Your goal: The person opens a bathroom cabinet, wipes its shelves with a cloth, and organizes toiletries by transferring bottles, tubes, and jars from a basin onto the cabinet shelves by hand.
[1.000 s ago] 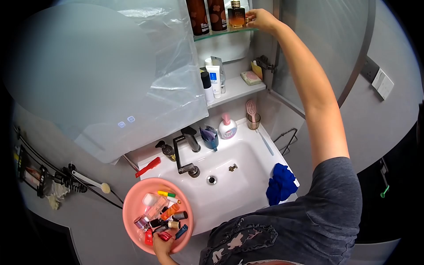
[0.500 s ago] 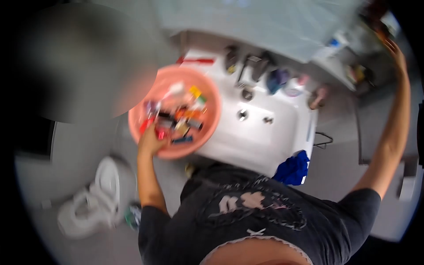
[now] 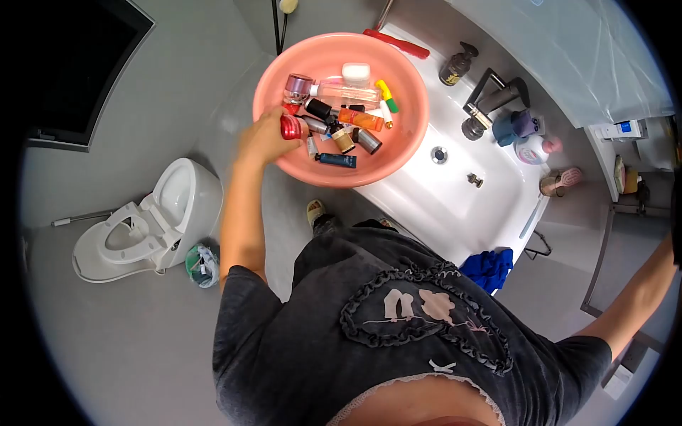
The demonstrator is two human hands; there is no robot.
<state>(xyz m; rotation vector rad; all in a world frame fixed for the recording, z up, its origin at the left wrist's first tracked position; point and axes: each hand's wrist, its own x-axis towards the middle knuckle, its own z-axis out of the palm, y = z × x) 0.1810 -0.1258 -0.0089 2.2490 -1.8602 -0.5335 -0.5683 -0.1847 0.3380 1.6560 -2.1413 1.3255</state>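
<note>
My left hand (image 3: 266, 138) reaches over the near left rim of a pink basin (image 3: 398, 53), fingers closed around a small red jar (image 3: 291, 128). Beside the jar lie a purple-capped container (image 3: 298, 85), a dark tube (image 3: 335, 160), an orange packet (image 3: 360, 118) and a black-capped bottle (image 3: 317, 108). A clear bottle (image 3: 352, 94), a white box (image 3: 356, 73) and a yellow-green tube (image 3: 386, 96) are farther back in the basin. Only the forearm of my right arm shows, at the right edge; the hand itself is out of frame.
The basin overlaps the left end of a white sink (image 3: 440, 206). A faucet (image 3: 490, 99), pump bottle (image 3: 458, 65) and brush cup (image 3: 558, 183) line its back. Blue cloth (image 3: 489, 268) hangs on the front rim. A toilet (image 3: 153, 227) and trash bin (image 3: 202, 266) stand left.
The view has turned, so the basin sits higher and farther right. My right hand, earlier up by the cabinet shelf, has left the frame. My left hand stays at the basin, now gripping the red jar.
</note>
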